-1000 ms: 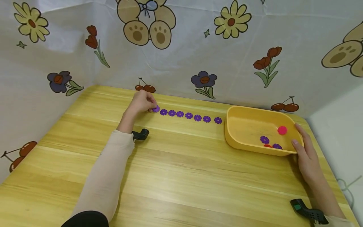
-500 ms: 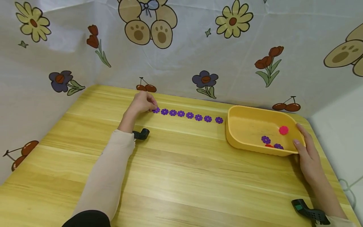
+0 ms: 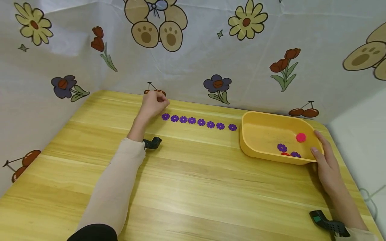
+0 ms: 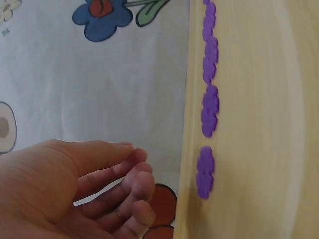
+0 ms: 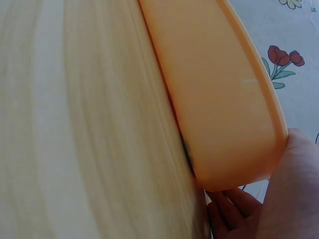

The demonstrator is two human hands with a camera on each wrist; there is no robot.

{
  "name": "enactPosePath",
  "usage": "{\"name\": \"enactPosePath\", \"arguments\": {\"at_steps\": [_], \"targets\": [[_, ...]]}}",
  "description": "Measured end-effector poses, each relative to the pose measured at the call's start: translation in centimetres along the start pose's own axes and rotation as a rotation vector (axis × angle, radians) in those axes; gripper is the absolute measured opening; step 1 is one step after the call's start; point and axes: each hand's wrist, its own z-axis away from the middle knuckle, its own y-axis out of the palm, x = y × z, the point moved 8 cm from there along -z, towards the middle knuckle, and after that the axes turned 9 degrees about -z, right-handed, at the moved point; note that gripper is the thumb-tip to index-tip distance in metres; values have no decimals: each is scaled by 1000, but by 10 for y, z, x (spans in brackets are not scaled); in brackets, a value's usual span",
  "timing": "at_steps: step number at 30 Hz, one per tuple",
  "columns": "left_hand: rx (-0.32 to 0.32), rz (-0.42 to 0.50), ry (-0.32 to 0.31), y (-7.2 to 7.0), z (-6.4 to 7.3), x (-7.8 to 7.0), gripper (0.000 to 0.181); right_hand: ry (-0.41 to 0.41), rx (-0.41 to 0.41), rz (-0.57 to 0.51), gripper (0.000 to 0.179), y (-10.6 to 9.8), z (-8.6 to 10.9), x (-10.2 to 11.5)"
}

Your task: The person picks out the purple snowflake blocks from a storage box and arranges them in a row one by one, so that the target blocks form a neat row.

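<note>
Several purple flower-shaped discs (image 3: 201, 122) lie flat in a row along the back of the table. My left hand (image 3: 153, 105) is raised just above the leftmost purple disc (image 3: 165, 116), apart from it. Its fingers are loosely bent and nothing is between them; in the left wrist view, the thumb tip lies close to the index fingertip. At the right, my right hand (image 3: 328, 167) grips the end of a yellow plastic basin (image 3: 265, 158), thumb over the rim. Inside the basin lie purple discs (image 3: 282, 147), a pink disc (image 3: 300, 137) and a partly hidden red piece (image 3: 285, 154).
The wooden table (image 3: 193, 187) meets a white cloth (image 3: 187, 67) printed with flowers, cherries and bears along its back and left. A black wrist device (image 3: 153, 143) sits on the left wrist, another black device (image 3: 328, 223) on the right.
My left hand has let go of the leftmost purple disc, which now lies flat at the row's end, and has risen slightly up and away. The right hand and basin stay put.
</note>
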Motion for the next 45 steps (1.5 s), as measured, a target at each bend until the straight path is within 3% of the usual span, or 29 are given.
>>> {"name": "enactPosePath", "arguments": {"at_steps": [6, 13, 28, 34, 45], "targets": [[-63, 59, 58, 4, 0, -36, 16, 12, -4, 13, 58, -3, -1, 0], [-22, 206, 114, 36, -2, -90, 13, 11, 5, 8, 59, -4, -2, 0], [41, 308, 201, 94, 2, -179, 13, 21, -3, -1, 58, -1, -5, -1], [119, 310, 208, 122, 5, -209, 14, 18, -2, -2, 58, -2, -6, -1], [175, 360, 249, 151, 17, -245, 13, 11, -4, -1, 58, -3, -6, -1]]}}
